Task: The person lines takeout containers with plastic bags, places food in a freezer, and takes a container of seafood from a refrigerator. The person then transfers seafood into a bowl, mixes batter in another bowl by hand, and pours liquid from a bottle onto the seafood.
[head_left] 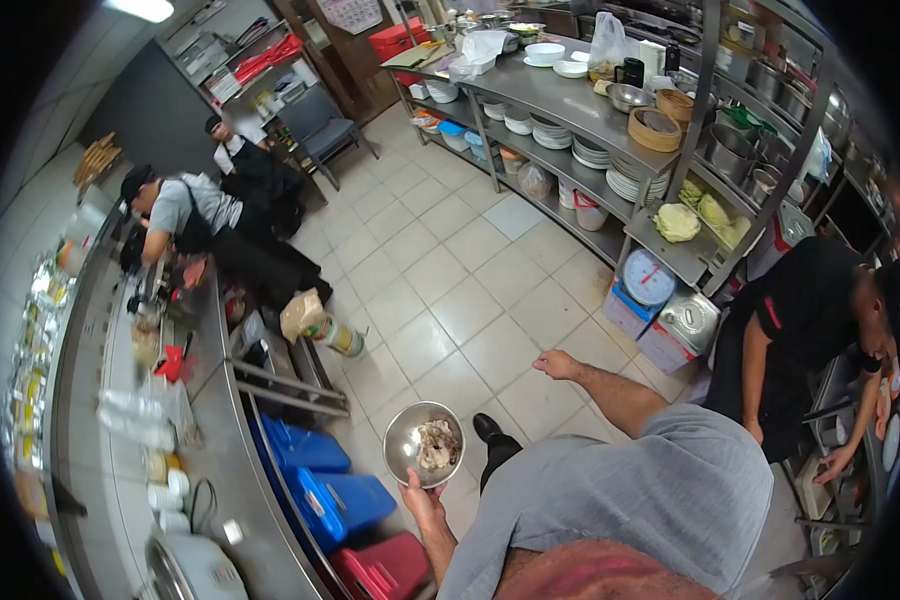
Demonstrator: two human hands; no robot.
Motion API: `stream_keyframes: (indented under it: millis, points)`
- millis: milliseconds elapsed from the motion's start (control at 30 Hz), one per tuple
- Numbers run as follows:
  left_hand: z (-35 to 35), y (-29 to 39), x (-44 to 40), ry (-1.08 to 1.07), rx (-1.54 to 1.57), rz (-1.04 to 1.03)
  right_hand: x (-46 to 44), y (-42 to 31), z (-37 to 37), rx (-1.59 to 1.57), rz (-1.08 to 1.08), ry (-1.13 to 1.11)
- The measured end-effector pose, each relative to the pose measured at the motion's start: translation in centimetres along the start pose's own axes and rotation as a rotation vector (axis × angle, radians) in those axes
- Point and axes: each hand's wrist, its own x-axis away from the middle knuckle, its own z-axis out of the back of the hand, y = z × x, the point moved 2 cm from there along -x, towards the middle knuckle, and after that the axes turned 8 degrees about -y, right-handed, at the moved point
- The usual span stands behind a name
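A round steel mixing bowl (395, 447) is in my left hand (425, 502), whose fingers hold its near rim and underside. Inside the bowl lie pale, wet-looking pieces of raw food (437, 445), perhaps meat or seafood; the kind cannot be made out. My right hand (558, 364) hangs over the tiled floor, away from the bowl, with its fingers curled closed and nothing visible in them.
On the left runs a steel counter (215, 400) with blue bins (345, 505) and a red bin (385, 568) below. Two people (195, 210) are at the far left; another person (805, 330) leans at the right. Steel shelving (570, 95) holds plates, steamers and a scale (649, 278).
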Motion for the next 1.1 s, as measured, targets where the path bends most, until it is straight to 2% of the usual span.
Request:
stream_keyframes:
  millis: [100,167,367,400,467,500,567,600,733,833,933,967,1067,1100]
  points:
    - [-2.4,3.9,-9.9,-0.055,-0.033,0.03,-5.7,-0.3,0.0,0.035,-0.066,-0.03]
    - [-4.5,6.8,-16.4,-0.121,-0.078,0.05,-6.9,0.8,0.6,-0.028,-0.309,-0.198]
    - [-15.5,17.1,-34.4,-0.308,-0.243,0.063,-8.1,5.8,3.0,-0.071,-0.721,-0.068]
    - [-17.7,18.0,-37.3,-0.345,-0.241,0.03,-8.8,7.8,3.0,-0.097,-0.74,-0.04]
    - [-20.7,18.7,-43.4,-0.413,-0.223,0.029,-11.9,12.3,1.6,0.123,-0.656,-0.114]
    - [-22.4,19.0,-46.5,-0.445,-0.187,0.015,-13.8,11.6,2.6,0.11,-0.666,-0.091]
    - [-26.2,19.4,-50.9,-0.475,-0.191,-0.001,-17.4,10.4,4.4,0.029,-0.86,-0.227]
    - [-27.2,19.2,-53.5,-0.462,-0.188,0.025,-20.2,10.9,4.9,-0.069,-0.957,-0.216]
    - [-31.7,20.7,-61.3,-0.474,-0.17,0.113,-33.8,8.6,12.2,0.078,-0.918,-0.07]
    - [-35.3,22.2,-65.9,-0.41,-0.148,0.085,-47.8,6.2,21.7,0.109,-0.612,-0.044]
    - [-37.9,22.9,-71.9,-0.402,-0.128,0.056,-60.8,2.0,29.3,-0.029,-0.52,0.083]
    - [-38.7,23.1,-73.8,-0.397,-0.117,0.053,-64.7,0.3,31.4,-0.022,-0.421,0.165]
    - [-41.0,24.1,-80.8,-0.364,-0.083,0.088,-73.8,-3.1,34.3,-0.031,-0.243,0.31]
    - [-42.9,25.1,-86.3,-0.371,-0.081,0.082,-79.2,-4.2,35.5,-0.051,-0.174,0.378]
